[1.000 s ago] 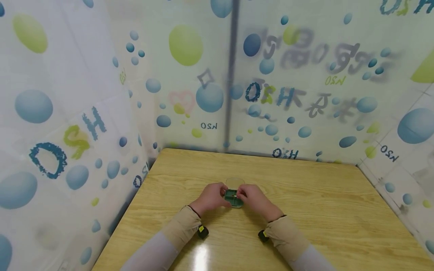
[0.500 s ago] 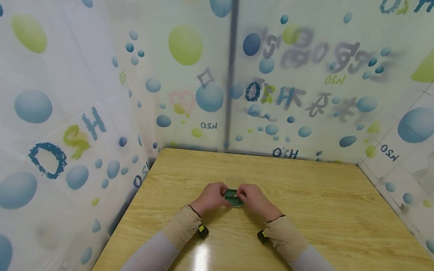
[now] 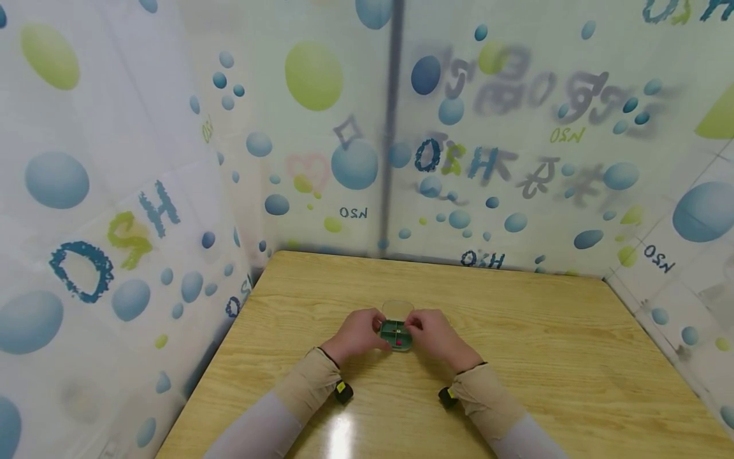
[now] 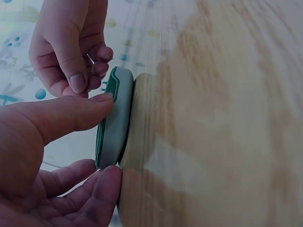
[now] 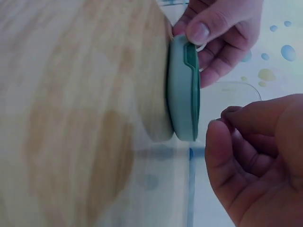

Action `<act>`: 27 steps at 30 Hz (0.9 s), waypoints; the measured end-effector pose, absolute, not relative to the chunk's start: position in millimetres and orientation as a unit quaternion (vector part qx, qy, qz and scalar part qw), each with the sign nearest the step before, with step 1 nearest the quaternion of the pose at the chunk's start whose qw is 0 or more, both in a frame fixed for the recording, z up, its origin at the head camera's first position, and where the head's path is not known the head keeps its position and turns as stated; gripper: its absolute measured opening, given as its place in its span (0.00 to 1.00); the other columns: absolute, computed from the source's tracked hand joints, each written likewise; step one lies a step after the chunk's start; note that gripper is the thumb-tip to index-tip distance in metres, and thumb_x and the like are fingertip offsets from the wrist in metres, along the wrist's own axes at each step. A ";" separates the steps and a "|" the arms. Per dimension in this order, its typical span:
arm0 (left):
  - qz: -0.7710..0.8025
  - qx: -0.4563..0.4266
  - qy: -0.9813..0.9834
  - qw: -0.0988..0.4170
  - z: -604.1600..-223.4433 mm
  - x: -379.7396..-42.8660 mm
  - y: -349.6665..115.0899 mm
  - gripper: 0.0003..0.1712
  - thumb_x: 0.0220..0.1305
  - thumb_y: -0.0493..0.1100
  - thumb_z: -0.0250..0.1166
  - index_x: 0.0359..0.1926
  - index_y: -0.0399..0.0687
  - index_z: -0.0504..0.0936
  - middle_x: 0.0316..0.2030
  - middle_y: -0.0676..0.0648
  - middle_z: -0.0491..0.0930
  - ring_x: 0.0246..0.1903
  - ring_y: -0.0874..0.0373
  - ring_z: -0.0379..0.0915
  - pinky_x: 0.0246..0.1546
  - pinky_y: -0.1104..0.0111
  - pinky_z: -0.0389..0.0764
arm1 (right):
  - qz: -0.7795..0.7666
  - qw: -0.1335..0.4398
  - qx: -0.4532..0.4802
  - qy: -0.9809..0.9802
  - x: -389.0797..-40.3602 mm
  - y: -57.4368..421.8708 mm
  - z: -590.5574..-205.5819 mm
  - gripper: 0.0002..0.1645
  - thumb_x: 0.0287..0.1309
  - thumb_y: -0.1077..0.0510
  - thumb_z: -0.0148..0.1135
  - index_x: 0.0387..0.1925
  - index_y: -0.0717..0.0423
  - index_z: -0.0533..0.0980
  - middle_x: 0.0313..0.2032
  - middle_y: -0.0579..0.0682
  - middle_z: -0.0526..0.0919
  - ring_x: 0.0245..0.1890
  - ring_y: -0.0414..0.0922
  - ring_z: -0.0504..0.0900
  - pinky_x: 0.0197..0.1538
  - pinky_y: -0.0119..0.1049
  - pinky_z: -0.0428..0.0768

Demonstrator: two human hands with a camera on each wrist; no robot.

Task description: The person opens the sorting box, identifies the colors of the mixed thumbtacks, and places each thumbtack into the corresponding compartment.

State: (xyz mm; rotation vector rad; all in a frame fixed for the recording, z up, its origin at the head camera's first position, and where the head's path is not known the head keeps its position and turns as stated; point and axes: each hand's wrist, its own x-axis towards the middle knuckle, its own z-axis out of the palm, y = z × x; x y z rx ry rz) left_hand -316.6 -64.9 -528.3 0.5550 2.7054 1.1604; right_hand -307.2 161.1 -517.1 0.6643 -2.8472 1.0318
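A small green pill box (image 3: 387,337) with divided compartments stands on the table, its clear lid (image 3: 397,308) raised at the back. A tiny pinkish-red piece, like a pill (image 3: 399,343), lies in a near compartment. My left hand (image 3: 357,335) holds the box from its left side; in the left wrist view the thumb lies along the pale green wall (image 4: 118,123) and the other fingers are at the far end. At the box's right edge is my right hand (image 3: 436,336), fingers curled, thumb and index tips close together. I cannot tell whether anything is between them.
The wood-grain table (image 3: 516,331) reaches back to a patterned curtain (image 3: 493,210) behind, with more of it along the left and right sides. Black wrist devices (image 3: 343,392) are strapped below both hands.
My right hand has shifted slightly right, uncovering more of the box. The pinkish-red piece now shows in the near compartment, where none was visible before. The left hand keeps its place.
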 end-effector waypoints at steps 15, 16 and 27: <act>0.418 0.151 0.891 0.089 -526.3 -314.7 -62.0 0.44 0.50 0.46 0.85 0.65 0.34 0.77 0.43 0.46 0.86 0.40 0.57 0.80 0.46 0.59 0.84 | 0.455 -0.111 0.067 -0.881 -309.6 172.0 -517.8 0.11 0.74 0.63 0.59 0.48 0.65 0.84 0.35 0.55 0.88 0.28 0.44 0.88 0.35 0.40 0.89; 0.425 0.145 0.889 0.093 -526.6 -314.8 -61.8 0.45 0.53 0.48 0.84 0.68 0.33 0.75 0.43 0.46 0.86 0.39 0.57 0.81 0.45 0.59 0.85 | 0.473 -0.120 0.057 -0.871 -309.6 171.8 -518.0 0.13 0.74 0.63 0.58 0.50 0.67 0.84 0.36 0.56 0.88 0.29 0.45 0.88 0.36 0.41 0.89; 0.581 0.101 0.797 0.134 -525.2 -313.2 -59.3 0.35 0.85 0.58 0.51 0.77 0.37 0.68 0.51 0.35 0.83 0.43 0.53 0.84 0.43 0.63 0.87 | 0.564 -0.130 -0.028 -0.815 -314.2 170.9 -524.4 0.19 0.76 0.61 0.53 0.55 0.73 0.80 0.38 0.61 0.87 0.32 0.44 0.87 0.35 0.37 0.90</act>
